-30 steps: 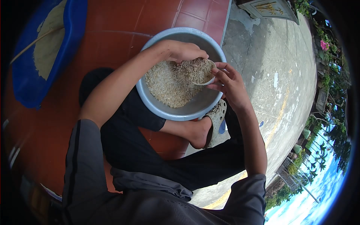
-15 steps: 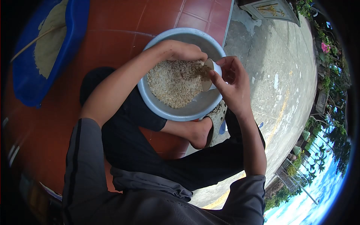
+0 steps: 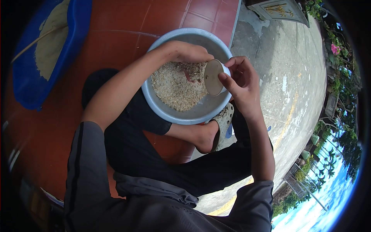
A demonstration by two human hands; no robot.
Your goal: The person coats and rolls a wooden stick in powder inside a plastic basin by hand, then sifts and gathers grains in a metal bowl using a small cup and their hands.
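A grey metal basin (image 3: pixel 157 111) holds pale grain (image 3: pixel 176 94) mixed with bits of husk. In my right hand (image 3: pixel 244 83) is a small white cup (image 3: pixel 213 79), thumb on its rim, tilted on its side over the basin's right part. Its mouth faces left, and only a few specks show inside. My left hand (image 3: pixel 191 53) hangs over the grain, near the upper edge of the cup. Its fingers curl down out of sight, so their grip is hidden. A small reddish shape below it is too unclear to name.
A blue dustpan-like tray (image 3: pixel 79 23) with beige powder and a thin stick (image 3: pixel 34 44) lies at upper left on red tiles (image 3: pixel 123 46). My foot in a spotted clog (image 3: pixel 224 120) is beside the basin. Concrete ground (image 3: pixel 286 92) stretches right towards plants.
The cup has tipped further, showing more of its inside. The dark bits at its mouth have gone from it, and a reddish shape shows below my left hand.
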